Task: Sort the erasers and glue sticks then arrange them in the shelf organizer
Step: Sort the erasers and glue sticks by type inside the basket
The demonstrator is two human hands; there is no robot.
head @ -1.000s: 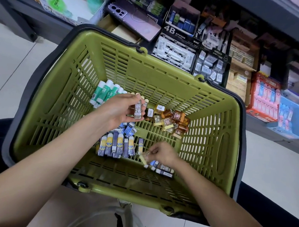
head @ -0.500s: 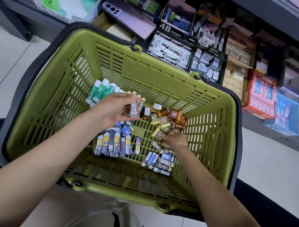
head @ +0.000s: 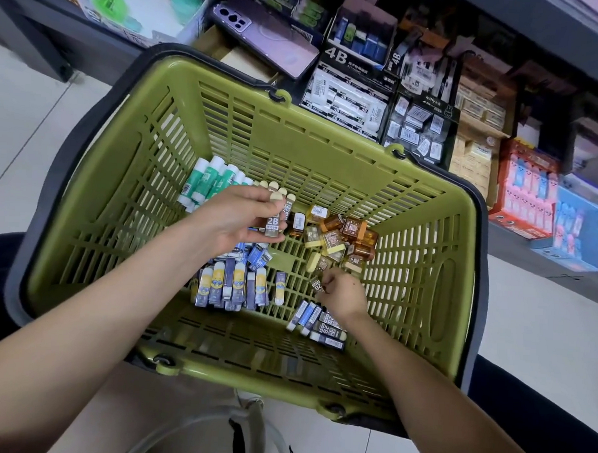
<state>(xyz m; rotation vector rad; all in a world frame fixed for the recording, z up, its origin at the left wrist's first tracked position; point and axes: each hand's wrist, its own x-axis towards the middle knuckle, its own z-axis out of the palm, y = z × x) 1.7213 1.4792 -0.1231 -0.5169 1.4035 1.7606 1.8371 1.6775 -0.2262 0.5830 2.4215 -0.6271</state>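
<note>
A green plastic basket (head: 328, 152) holds the stock. My left hand (head: 236, 216) hovers over its middle and grips a bundle of brown 2B erasers (head: 274, 221) with cream ends. Lower right, my right hand (head: 342, 293) pinches one small 2B eraser (head: 317, 284) at the edge of a heap of amber-wrapped erasers (head: 345, 233). Green and white glue sticks (head: 214, 181) lie at the back left. A row of blue and yellow erasers (head: 233, 288) lies mid-floor. More striped 2B erasers (head: 320, 325) sit under my right wrist.
The shelf organizer (head: 416, 104) behind the basket holds boxes of 4B erasers (head: 344, 98) and other packs. A purple phone (head: 264, 36) lies on the shelf at the back. Red and blue boxes (head: 529, 188) stand on the right. Pale floor tiles surround the basket.
My right hand moved up from the striped erasers near the basket's front to the amber heap and now pinches a small 2B eraser. My left hand kept its bundle, almost still.
</note>
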